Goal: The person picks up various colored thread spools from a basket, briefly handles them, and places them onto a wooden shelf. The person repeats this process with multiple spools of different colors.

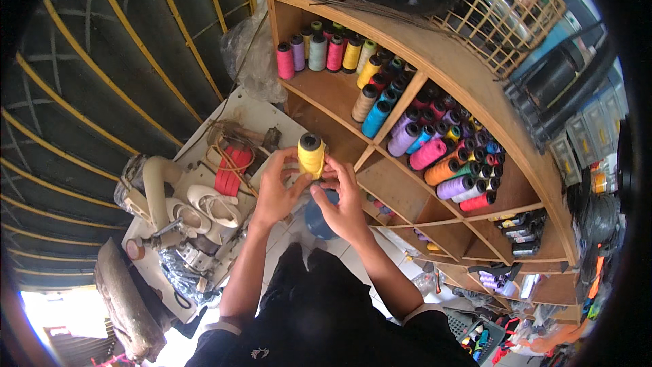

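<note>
Left hand (275, 190) and right hand (343, 200), fingers (297, 189) pinching yellow spool (311, 158), its base probably hidden, blue object (314, 221) below partly covered

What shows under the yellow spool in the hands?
Below the yellow spool: a blue object and pale floor tiles. The right hand covers part of the blue object, hiding its full shape.

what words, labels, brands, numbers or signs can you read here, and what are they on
None can be read.
Yellow thread spool between the left hand and right hand: no legible print.
Dark clothing: small white emblem, no legible lettering.
Shelved spools: any markings too small to read.
</note>
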Action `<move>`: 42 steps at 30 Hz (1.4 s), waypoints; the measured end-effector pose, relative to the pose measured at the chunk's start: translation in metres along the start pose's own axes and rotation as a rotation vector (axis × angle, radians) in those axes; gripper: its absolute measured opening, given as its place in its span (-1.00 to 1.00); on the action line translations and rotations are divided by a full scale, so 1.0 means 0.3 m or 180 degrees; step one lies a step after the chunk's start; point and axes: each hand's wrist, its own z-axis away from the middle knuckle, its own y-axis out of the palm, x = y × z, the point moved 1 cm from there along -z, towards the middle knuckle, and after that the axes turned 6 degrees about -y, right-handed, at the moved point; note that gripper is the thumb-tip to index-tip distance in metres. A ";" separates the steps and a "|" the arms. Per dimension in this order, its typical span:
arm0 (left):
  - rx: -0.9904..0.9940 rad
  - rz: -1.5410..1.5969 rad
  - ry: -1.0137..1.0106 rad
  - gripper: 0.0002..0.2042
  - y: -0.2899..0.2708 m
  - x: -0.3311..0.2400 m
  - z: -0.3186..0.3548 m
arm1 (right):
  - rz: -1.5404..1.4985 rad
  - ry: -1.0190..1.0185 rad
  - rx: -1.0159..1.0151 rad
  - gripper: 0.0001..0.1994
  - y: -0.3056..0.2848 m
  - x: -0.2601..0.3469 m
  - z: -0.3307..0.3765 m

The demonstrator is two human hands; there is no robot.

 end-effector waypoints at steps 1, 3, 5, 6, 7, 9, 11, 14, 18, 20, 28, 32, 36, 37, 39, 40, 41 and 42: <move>-0.0016 -0.0047 0.0072 -0.58 0.000 0.013 -0.060 | 0.0050 -0.0054 -0.0072 -0.43 0.010 -0.022 -0.046; -0.0126 -0.0180 0.0259 -0.56 0.005 0.037 -0.181 | 0.0179 -0.0023 -0.0106 -0.34 0.020 -0.081 -0.133; -0.0063 -0.0145 0.0339 -0.56 0.027 0.080 -0.307 | 0.0363 0.0165 -0.0282 -0.29 0.036 -0.138 -0.205; -0.0060 -0.0154 0.0413 -0.56 0.018 0.097 -0.366 | 0.0426 0.0216 -0.0362 -0.26 0.059 -0.149 -0.251; 0.0021 0.0010 0.0462 -0.57 0.010 0.122 -0.415 | 0.0193 0.0532 -0.0324 -0.16 0.076 -0.139 -0.293; 0.0191 0.0272 0.0461 -0.58 0.026 0.170 -0.527 | 0.0394 0.0419 -0.0600 -0.11 0.097 -0.194 -0.377; 0.0170 0.0075 0.0614 -0.59 0.053 0.187 -0.621 | 0.0501 0.0461 -0.0852 -0.05 0.110 -0.241 -0.456; 0.0300 0.0683 0.0641 -0.59 0.132 0.239 -0.743 | 0.0661 0.0546 -0.1209 -0.03 0.111 -0.314 -0.555; -0.0009 0.0056 0.1044 -0.59 0.194 0.287 -0.852 | 0.1046 0.0345 -0.1552 0.00 0.106 -0.380 -0.670; -0.0017 0.0013 0.0963 -0.60 0.216 0.298 -0.878 | 0.1454 0.0378 -0.1766 0.02 0.104 -0.410 -0.708; 0.0043 -0.0190 0.0710 -0.64 0.261 0.321 -0.931 | 0.1230 0.0942 -0.2077 0.08 0.070 -0.447 -0.759; 0.0088 -0.0282 0.0586 -0.65 0.263 0.326 -0.945 | 0.1220 0.1007 -0.1987 0.09 0.072 -0.409 -0.765; 0.0142 -0.0362 0.0456 -0.67 0.264 0.332 -0.940 | 0.1271 0.0838 -0.2072 0.05 0.082 -0.446 -0.761; 0.0146 -0.0382 0.0423 -0.67 0.260 0.336 -0.939 | 0.1223 0.0815 -0.2120 0.04 0.092 -0.447 -0.761; 0.0158 -0.0407 0.0376 -0.68 0.258 0.337 -0.941 | 0.1247 0.0807 -0.2160 0.01 0.099 -0.443 -0.761; 0.0162 -0.0424 0.0348 -0.69 0.257 0.338 -0.941 | 0.1309 0.0823 -0.2149 0.00 0.100 -0.441 -0.762; 0.0179 -0.0429 0.0324 -0.69 0.259 0.336 -0.940 | 0.1377 0.0840 -0.2144 -0.01 0.098 -0.440 -0.761; 0.0195 -0.0441 0.0293 -0.70 0.258 0.335 -0.942 | 0.1428 0.0794 -0.2125 -0.01 0.098 -0.448 -0.758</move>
